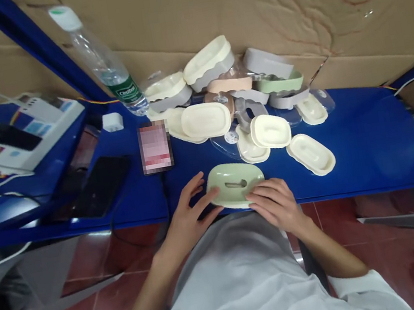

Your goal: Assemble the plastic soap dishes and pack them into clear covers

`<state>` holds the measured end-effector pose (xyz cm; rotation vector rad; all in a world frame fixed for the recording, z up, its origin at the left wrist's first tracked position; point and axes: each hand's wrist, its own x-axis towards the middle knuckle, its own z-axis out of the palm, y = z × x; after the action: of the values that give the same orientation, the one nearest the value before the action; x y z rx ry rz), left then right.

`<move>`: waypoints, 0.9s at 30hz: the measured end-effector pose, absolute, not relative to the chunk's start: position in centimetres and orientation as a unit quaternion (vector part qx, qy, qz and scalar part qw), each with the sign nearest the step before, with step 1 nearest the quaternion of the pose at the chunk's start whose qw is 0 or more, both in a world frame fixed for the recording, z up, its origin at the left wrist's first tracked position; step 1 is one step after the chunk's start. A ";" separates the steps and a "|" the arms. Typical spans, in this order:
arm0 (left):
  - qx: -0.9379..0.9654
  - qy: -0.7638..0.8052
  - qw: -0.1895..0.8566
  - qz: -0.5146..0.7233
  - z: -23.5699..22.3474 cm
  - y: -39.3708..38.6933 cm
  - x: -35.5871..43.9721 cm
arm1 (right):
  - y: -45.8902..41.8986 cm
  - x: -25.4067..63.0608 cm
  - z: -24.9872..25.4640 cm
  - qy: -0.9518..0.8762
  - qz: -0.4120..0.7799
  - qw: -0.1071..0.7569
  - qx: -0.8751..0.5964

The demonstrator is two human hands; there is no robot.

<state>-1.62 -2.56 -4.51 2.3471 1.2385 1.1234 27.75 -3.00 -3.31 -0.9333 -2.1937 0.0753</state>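
A pale green oval soap-dish tray [235, 182] with a slot in its middle lies at the near edge of the blue table [368, 149]. My left hand [191, 213] holds its left rim, thumb on top and fingers spread beside it. My right hand [274, 202] presses on its right rim, fingers close together and curled over the edge. Just beyond it lie cream trays [270, 131] [310, 154].
A heap of cream, grey, pink and green soap-dish parts [217, 76] sits against the cardboard wall. A water bottle [105, 66] leans at the back left. A black phone [97, 186], a blurred card [155, 147], a charger and a power strip [32, 134] lie on the left.
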 end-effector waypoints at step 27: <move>0.849 0.387 0.112 0.343 -3.0 -0.5 -1.3 | 4.7 33.3 -2.2 -0.736 -0.094 0.278 -0.611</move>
<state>-1.27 -0.50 -2.99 2.4923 1.1361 1.0065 33.27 4.67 -2.22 -1.6388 -1.9745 -0.2531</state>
